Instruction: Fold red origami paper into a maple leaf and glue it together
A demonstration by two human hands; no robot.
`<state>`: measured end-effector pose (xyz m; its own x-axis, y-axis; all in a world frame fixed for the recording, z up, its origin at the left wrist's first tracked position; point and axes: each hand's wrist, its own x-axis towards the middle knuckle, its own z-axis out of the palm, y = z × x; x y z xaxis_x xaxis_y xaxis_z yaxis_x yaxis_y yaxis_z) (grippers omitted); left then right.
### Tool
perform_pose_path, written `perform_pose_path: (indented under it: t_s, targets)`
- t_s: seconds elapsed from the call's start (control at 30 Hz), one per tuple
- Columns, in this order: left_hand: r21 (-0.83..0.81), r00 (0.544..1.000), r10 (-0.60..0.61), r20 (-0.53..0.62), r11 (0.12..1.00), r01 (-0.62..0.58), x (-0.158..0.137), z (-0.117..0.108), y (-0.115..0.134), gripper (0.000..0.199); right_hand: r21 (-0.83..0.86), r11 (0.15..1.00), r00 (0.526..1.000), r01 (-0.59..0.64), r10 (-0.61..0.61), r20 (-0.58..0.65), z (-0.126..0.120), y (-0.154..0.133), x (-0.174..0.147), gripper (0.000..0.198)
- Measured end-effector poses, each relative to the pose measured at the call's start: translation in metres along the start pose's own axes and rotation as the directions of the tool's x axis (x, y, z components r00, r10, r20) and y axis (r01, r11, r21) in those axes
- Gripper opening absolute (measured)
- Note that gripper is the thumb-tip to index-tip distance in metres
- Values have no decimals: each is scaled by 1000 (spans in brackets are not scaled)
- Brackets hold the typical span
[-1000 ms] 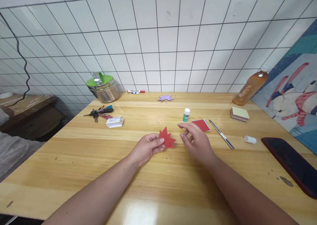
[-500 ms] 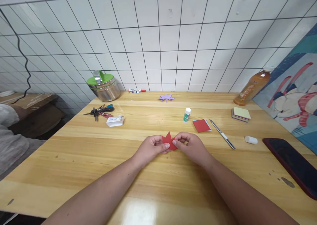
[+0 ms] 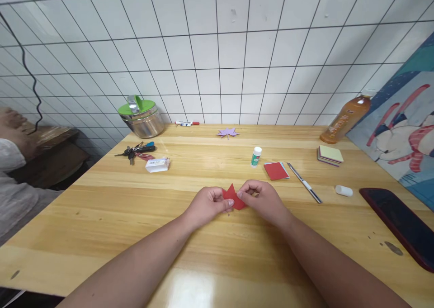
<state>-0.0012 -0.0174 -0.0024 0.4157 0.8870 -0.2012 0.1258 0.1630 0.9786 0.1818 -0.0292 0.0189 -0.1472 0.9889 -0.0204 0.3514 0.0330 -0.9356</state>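
Note:
A folded piece of red paper [image 3: 237,201] with a pointed tip standing up is held between both hands, just above the table. My left hand [image 3: 209,206] pinches its left side, thumb on the front face. My right hand [image 3: 261,197] has thumb and fingers closed on its upper right edge. Beyond the hands stands a glue stick [image 3: 256,157] with a white cap. Beside it lies a small stack of red and pale blue paper squares [image 3: 275,171]. A purple paper leaf [image 3: 228,132] rests farther back near the wall.
Right of the paper squares lie a utility knife [image 3: 304,182], a white cap-like cylinder [image 3: 343,191], a notepad stack [image 3: 330,155] and a phone [image 3: 396,226]. A tea bottle [image 3: 346,118] leans at back right. Keys [image 3: 135,151], an eraser [image 3: 158,164] and a steel pot [image 3: 142,120] stand left. Another person's sleeve [image 3: 16,204] shows far left.
The red paper has tilted and sits slightly lower, with more of its lower right part showing between my hands. At far left, the other person's hand has risen into view.

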Motion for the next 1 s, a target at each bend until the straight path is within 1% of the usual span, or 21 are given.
perform_pose_path:
  t_s: [0.07,0.17,0.23,0.33,0.47,0.6,0.67,0.7,0.77,0.8,0.83,0.87,0.9,0.93,0.97,1.0]
  targets:
    - [-54,1000,-18,-22,998,17,1,0,1,29,56,998,999,-28,26,32,0,-1,0,18]
    - [-125,998,-36,-53,992,29,2,-1,3,33,132,982,982,-136,115,151,1,0,-1,35]
    - [-141,996,-45,-73,989,35,2,-2,4,35,137,973,965,-188,157,212,2,3,0,32]
    - [-142,995,-64,-82,988,52,2,-3,6,35,131,968,962,-214,186,199,2,9,3,22]
    - [-131,994,-68,-88,990,56,1,-2,7,35,113,961,959,-251,231,167,0,10,4,22]
    - [-103,994,-64,-87,993,55,2,0,6,35,109,964,961,-241,222,167,-1,10,3,23]
    - [-80,996,-36,-84,996,29,3,-1,3,34,111,965,961,-237,217,170,-1,10,2,23]
    - [-53,995,-6,-97,999,1,4,-2,2,33,108,967,963,-232,213,164,-1,10,3,22]
    - [58,978,107,-177,993,-98,8,-8,-1,28,68,980,978,-185,176,115,-2,11,3,22]
    - [156,955,189,-230,975,-156,11,-12,-2,24,28,989,988,-143,140,72,-3,12,4,24]
    - [270,909,297,-293,938,-219,13,-16,-3,20,-22,995,995,-95,96,23,-4,13,5,27]
    - [389,862,396,-316,883,-263,15,-20,-3,17,-76,996,999,-52,50,-21,-5,15,7,30]
    - [506,822,484,-299,811,-294,17,-24,-3,18,-124,992,998,-21,14,-55,-6,17,8,31]
    - [602,803,537,-259,739,-301,17,-27,-3,20,-159,987,997,-3,-9,-75,-6,19,10,31]
    - [663,802,562,-202,681,-311,18,-28,-2,23,-183,983,996,4,-20,-88,-7,20,11,30]
    - [691,815,562,-142,646,-325,17,-29,-2,26,-199,980,995,6,-25,-96,-8,22,12,30]
